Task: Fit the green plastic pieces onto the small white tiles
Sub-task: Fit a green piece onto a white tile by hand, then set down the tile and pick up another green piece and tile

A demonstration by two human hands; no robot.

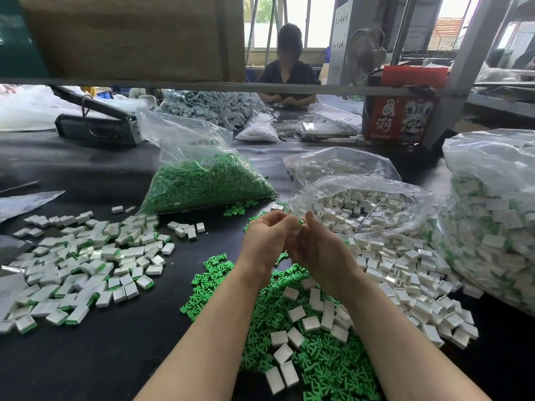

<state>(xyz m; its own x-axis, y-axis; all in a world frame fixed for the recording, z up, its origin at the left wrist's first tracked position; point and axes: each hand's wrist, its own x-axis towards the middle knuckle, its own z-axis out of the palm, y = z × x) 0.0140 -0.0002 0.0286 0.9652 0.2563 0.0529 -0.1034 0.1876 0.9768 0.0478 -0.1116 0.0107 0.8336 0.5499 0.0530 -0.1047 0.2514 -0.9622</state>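
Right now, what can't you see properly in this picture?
Head view only:
- What the hands hold: the fingers cover it; only a speck of green shows.
- The big bag at right: cut off by the picture's edge.
- The person across the table: face blurred, and a metal bar crosses in front.
- The print on the red box: too small to read.

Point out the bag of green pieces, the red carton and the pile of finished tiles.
bag of green pieces (pixel 202 183): head view, on the green mass inside.
red carton (pixel 402 117): head view, on its printed front.
pile of finished tiles (pixel 81 264): head view, mid-pile.
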